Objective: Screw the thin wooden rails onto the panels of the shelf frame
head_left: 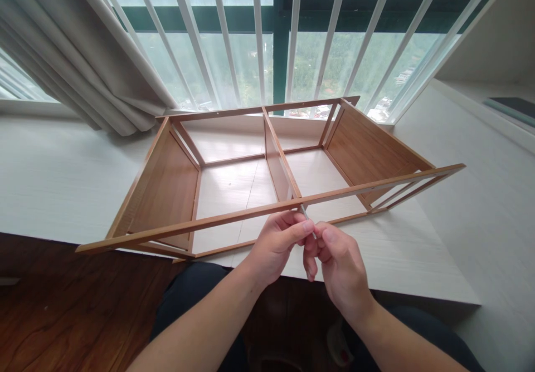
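A brown wooden shelf frame lies on a pale ledge, with a middle divider and a panel at each end. Just below the joint where the divider meets the near rail, a thin metal rod slants down from the rail toward my fingers. My left hand is closed, pinching the rod between thumb and fingers close under the rail. Its lower end is between the fingertips of my right hand, which is closed too. Fingers hide most of the rod, and its exact kind does not show.
The pale ledge runs below a window with white vertical bars. A grey curtain hangs at left. On the right is a pale wall. Dark wooden floor lies below the ledge, and my knees are against its front edge.
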`<state>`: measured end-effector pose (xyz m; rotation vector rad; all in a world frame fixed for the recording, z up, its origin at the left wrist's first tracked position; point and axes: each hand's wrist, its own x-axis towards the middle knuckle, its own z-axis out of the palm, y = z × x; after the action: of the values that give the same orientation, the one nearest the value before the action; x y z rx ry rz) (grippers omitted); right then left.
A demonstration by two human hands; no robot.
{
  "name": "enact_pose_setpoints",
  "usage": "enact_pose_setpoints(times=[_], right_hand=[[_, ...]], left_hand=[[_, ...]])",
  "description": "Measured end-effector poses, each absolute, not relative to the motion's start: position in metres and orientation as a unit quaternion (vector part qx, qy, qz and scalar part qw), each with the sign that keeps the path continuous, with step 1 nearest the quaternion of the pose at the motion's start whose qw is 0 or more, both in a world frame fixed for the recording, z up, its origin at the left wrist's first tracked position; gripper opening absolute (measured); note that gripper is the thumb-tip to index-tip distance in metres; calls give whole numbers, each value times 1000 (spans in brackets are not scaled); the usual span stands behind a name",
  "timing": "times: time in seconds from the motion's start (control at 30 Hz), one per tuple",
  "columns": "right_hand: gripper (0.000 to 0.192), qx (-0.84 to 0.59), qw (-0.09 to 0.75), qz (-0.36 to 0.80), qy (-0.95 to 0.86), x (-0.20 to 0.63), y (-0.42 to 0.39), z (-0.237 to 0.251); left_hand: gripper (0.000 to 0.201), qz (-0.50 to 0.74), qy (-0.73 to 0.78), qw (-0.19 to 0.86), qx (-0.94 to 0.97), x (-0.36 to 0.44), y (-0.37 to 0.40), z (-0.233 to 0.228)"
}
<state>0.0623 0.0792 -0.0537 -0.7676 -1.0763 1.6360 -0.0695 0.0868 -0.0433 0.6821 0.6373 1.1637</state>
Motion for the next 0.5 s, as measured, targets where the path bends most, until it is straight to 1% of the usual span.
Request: enact_pose_setpoints(times=[0.27,0.5], right_hand=[[34,-336,505,621,-497,66,79,-58],[29,-360,504,488,-614,76,80,-53]], left_hand=[[23,534,284,729,321,-70,86,-43],[21,539,307,722,307,-72,87,-42]])
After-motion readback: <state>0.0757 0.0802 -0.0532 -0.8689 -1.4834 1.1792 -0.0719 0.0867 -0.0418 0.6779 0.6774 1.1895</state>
